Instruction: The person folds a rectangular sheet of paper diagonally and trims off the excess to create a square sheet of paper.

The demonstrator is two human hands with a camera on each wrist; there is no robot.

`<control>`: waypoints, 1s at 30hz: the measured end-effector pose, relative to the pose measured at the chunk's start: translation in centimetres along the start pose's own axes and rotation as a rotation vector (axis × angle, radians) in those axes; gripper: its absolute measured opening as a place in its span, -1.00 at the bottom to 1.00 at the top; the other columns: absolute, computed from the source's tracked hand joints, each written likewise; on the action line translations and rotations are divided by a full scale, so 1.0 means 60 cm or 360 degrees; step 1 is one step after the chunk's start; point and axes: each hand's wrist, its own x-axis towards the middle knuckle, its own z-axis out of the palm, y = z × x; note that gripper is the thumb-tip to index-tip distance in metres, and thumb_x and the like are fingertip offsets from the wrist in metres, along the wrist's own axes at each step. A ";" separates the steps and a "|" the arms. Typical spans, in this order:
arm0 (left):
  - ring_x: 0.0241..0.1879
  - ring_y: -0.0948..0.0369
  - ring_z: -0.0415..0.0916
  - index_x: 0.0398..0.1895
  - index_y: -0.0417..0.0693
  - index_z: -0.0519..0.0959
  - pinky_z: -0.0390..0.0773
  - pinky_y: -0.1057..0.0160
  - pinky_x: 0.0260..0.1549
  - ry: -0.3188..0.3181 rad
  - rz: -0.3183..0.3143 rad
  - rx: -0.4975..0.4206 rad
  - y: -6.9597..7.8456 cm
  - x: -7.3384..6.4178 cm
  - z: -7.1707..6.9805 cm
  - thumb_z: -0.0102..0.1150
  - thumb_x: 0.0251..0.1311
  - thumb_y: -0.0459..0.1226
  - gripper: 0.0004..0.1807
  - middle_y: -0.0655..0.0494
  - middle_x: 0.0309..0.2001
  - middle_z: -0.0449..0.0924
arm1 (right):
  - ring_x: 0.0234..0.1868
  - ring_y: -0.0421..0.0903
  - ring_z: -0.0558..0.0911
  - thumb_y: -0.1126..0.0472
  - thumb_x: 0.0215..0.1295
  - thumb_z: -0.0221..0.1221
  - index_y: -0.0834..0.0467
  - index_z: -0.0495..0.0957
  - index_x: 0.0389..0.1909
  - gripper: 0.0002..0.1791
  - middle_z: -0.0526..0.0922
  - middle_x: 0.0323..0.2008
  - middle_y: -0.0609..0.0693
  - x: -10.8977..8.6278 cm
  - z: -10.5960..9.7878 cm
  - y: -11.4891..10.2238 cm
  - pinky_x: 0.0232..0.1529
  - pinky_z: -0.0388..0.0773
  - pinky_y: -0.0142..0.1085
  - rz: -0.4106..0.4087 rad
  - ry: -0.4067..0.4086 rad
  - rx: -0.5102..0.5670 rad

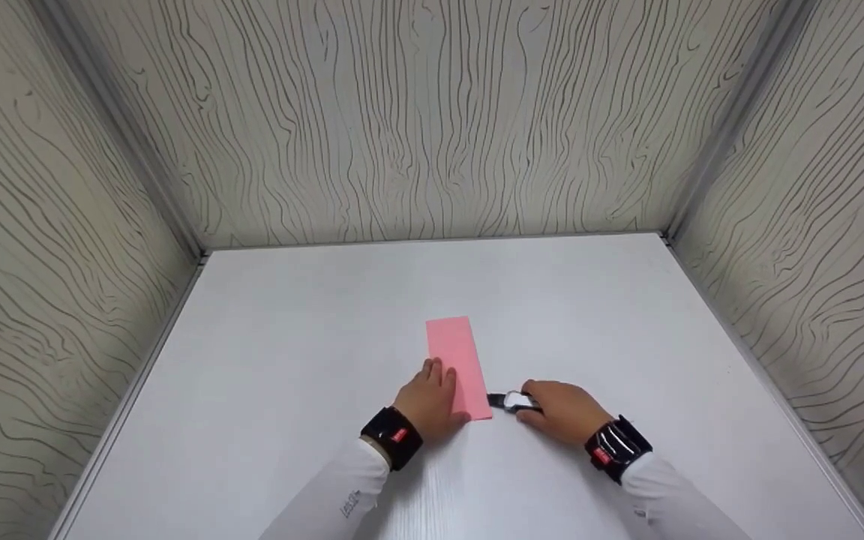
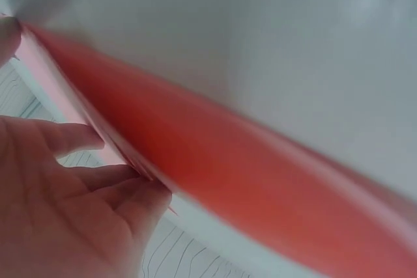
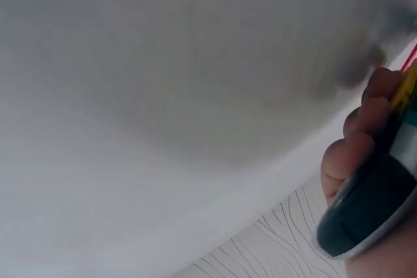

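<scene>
The left hand (image 1: pixel 430 399) lies loosely spread on folded pink paper (image 1: pixel 451 337). The right hand (image 1: pixel 565 409) grips a black-and-white handheld tool (image 1: pixel 517 400) pointing leftward.

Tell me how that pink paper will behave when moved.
The pink paper is probably light and flexible, as its thin layers gape apart in the left wrist view. It may slide if pushed, since the table looks smooth, though the left hand rests on it.

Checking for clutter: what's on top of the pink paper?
The left hand rests on the nearer part of the folded pink paper, whose far end is bare. The paper under that hand is covered.
</scene>
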 end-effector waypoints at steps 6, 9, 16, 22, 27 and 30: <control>0.54 -0.19 0.44 0.55 -0.25 0.45 0.54 0.04 0.46 0.0004 0.0021 -0.0008 -0.002 -0.003 0.003 0.27 0.46 0.19 -0.15 -0.33 0.53 0.45 | -0.46 -0.25 0.33 -0.06 0.49 0.35 0.00 0.55 -0.16 -0.75 0.39 -0.48 -0.22 -0.002 0.000 0.004 -0.39 0.26 -0.30 0.0003 0.0010 -0.0086; 0.55 -0.20 0.42 0.56 -0.26 0.44 0.52 0.03 0.48 -0.0004 0.0026 -0.0019 -0.002 -0.004 0.003 0.26 0.47 0.19 -0.14 -0.33 0.54 0.43 | -0.46 -0.25 0.33 -0.11 0.50 0.32 -0.01 0.55 -0.14 -0.72 0.39 -0.48 -0.23 0.002 0.001 0.006 -0.38 0.27 -0.30 -0.0012 -0.0017 -0.0070; 0.55 -0.20 0.41 0.56 -0.26 0.43 0.51 0.03 0.49 -0.0020 0.0048 -0.0018 -0.004 -0.004 0.005 0.26 0.46 0.19 -0.14 -0.34 0.54 0.42 | -0.44 -0.25 0.35 -0.13 0.48 0.34 0.01 0.56 -0.13 -0.70 0.39 -0.48 -0.22 0.004 0.002 0.010 -0.36 0.30 -0.29 -0.0021 -0.0053 -0.0047; 0.56 -0.20 0.40 0.56 -0.27 0.43 0.47 0.07 0.52 -0.0027 0.0069 0.0016 -0.005 -0.004 0.007 0.21 0.48 0.19 -0.14 -0.34 0.54 0.42 | -0.41 -0.26 0.37 -0.13 0.51 0.32 0.02 0.56 -0.08 -0.69 0.44 -0.44 -0.23 0.004 0.001 0.006 -0.33 0.34 -0.30 -0.0006 -0.0070 -0.0040; 0.58 -0.21 0.37 0.58 -0.26 0.41 0.48 0.04 0.51 -0.0047 0.0050 -0.0029 -0.005 -0.004 0.006 0.23 0.48 0.19 -0.13 -0.35 0.56 0.39 | -0.42 -0.25 0.38 -0.11 0.51 0.33 0.01 0.56 -0.10 -0.71 0.44 -0.44 -0.23 0.005 -0.002 0.006 -0.34 0.34 -0.30 0.0006 -0.0075 -0.0025; 0.58 -0.21 0.37 0.58 -0.26 0.40 0.47 0.03 0.52 -0.0056 0.0043 -0.0045 -0.005 -0.005 0.003 0.23 0.48 0.19 -0.13 -0.35 0.57 0.38 | -0.43 -0.24 0.37 -0.07 0.49 0.36 0.02 0.55 -0.12 -0.72 0.43 -0.45 -0.21 0.005 -0.004 0.007 -0.35 0.33 -0.29 0.0016 -0.0077 -0.0010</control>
